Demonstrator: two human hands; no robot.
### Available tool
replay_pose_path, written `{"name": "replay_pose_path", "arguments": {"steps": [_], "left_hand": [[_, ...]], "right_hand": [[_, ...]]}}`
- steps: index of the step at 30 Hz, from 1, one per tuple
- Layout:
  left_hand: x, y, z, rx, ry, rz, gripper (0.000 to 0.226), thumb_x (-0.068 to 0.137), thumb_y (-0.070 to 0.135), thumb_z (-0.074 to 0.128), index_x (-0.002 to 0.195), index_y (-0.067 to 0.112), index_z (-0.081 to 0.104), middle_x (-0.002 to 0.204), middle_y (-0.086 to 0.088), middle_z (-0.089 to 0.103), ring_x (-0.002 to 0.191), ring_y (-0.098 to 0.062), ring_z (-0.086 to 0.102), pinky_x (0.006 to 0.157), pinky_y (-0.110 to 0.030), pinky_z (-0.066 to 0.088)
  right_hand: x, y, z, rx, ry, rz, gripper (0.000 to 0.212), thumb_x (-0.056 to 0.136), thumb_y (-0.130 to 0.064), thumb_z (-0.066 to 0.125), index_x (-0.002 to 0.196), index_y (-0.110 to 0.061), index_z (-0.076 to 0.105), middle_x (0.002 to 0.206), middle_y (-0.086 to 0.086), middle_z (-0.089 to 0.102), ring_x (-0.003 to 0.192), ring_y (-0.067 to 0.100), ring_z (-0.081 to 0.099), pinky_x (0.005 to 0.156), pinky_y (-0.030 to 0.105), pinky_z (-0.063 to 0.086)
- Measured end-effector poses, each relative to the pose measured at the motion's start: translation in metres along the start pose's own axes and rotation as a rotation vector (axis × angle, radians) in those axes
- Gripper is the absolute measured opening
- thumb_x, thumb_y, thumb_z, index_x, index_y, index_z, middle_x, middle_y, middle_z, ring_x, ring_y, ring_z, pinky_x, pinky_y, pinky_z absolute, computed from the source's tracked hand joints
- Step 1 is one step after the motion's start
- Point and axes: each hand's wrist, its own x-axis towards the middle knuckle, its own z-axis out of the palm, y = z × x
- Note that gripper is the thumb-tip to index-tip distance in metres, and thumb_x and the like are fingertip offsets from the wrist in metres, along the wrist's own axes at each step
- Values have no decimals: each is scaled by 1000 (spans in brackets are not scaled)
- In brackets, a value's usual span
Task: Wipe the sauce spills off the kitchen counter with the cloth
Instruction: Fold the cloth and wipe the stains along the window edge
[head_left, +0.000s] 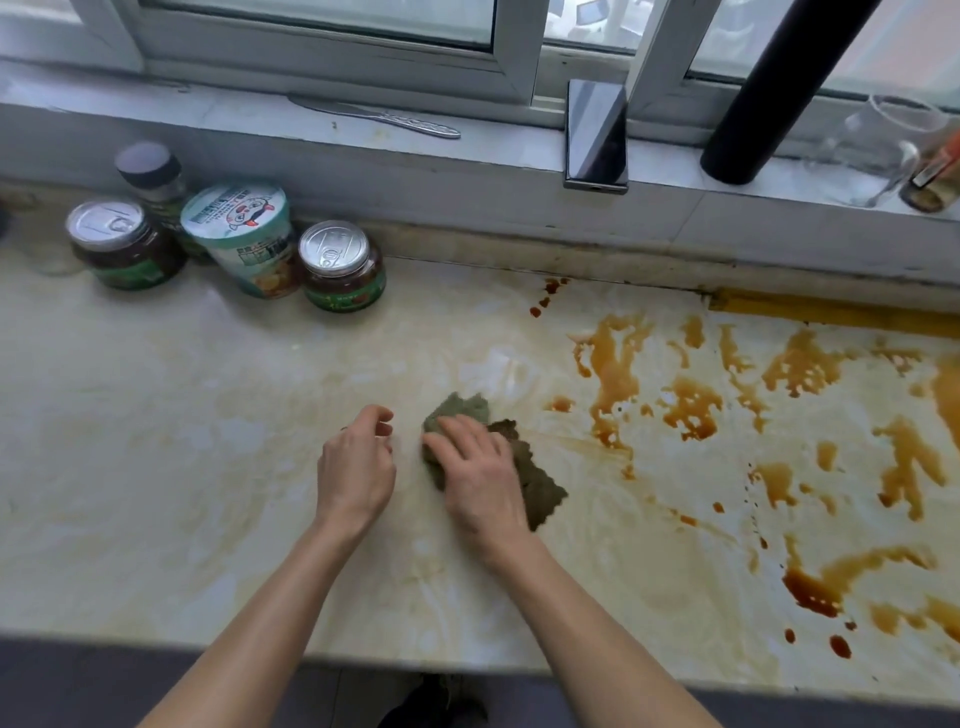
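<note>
Far left, against the back wall of the pale marbled stone desk (156, 415), we log a tight cluster: a glass jar with a silver pull-tab lid (122, 244), a dark-capped jar (150, 174) behind it, a teal paper tub (244, 239), and a second silver-lidded jar (340, 265). All of them stand well apart from the mess, which we judge leaves the wiping lane free. A steel knife (374, 117) lies up on the window sill. Near mid-desk the left hand (356, 467) sits just left of the cloth with its fingers loosely curled and nothing in it, seemingly idle. We cannot tell whether it touches the desk. The right hand (480, 478) lies flat on the crumpled olive-green and brown cloth (543, 486), fingers spread, and we read the flat palm as a way to put weight into the wipe. The cloth lies towards the front of the desk, just left of the nearest streaks. A dark phone (596, 135) leans on the sill above. The orange-brown sauce spills (691, 400) cover the right part of the desk from back wall to front edge, darkest in a pool (810, 592) near the front. Left of the cloth we see only faint yellowish smears, so most of the job looks undone, and the next sweep should go right. A black pipe (769, 88) and a clear glass (883, 150) stand on the sill, clear of the sauce.
</note>
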Motion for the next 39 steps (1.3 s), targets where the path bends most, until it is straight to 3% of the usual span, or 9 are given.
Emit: {"name": "replay_pose_path", "arguments": {"steps": [3,6,14,18,21,28,31,36,39], "left_hand": [[7,6,3,16,32,49,36,84,-5,44,112,9,61,109,-9,68,102,-30,62,87,-38,46],[14,12,8,33,21,76,38,83,-7,43,113,9,61,111,-11,67,104,-30,60,86,-38,45],[27,34,22,74,-44,155,40,86,-6,42,119,9,59,116,-10,62,107,-28,57,86,-37,46],[30,44,30,106,-82,237,41,85,-5,44,122,10,58,124,-8,60,112,-26,54,89,-33,45],[34,56,39,142,-132,286,48,86,-3,44,130,10,53,137,-6,52,124,-23,48,102,-30,38],[42,72,56,196,-237,331,54,94,2,37,147,12,30,155,-5,27,144,-18,24,118,-27,19],[39,71,60,225,-247,345,56,94,2,36,148,11,26,157,-4,24,145,-17,19,117,-25,16],[42,74,62,288,-244,363,54,93,5,38,146,12,30,156,-4,27,145,-17,22,117,-25,18],[43,78,58,332,-244,358,42,90,4,41,130,11,49,141,-5,47,133,-24,41,106,-29,35]], "right_hand": [[23,8,9,-120,-142,-6,48,96,-30,39,144,-31,37,156,-6,28,146,14,18,117,50,11],[24,42,-2,-182,-89,175,52,98,-33,34,149,-33,26,159,-9,17,147,11,6,119,47,-2],[-4,82,-31,-93,218,513,49,89,-5,45,136,-18,53,147,2,44,141,18,32,119,47,6],[19,53,-18,-31,115,298,56,87,-3,43,141,-21,46,147,-1,45,142,16,30,119,43,0],[35,60,-18,-14,77,238,62,85,0,45,143,-22,40,149,-3,42,143,12,27,119,39,-3],[7,124,-47,-36,231,576,60,82,5,51,138,-17,50,149,0,41,143,13,26,120,39,0],[9,113,-45,0,252,586,56,81,8,51,132,-14,56,149,5,42,141,18,31,120,41,3],[46,90,-35,-62,55,315,53,89,-13,48,141,-26,45,154,-4,33,145,13,19,119,42,-2],[68,109,-44,-110,-6,348,56,92,-20,43,146,-30,34,157,-9,24,146,7,9,119,45,-5]]}}
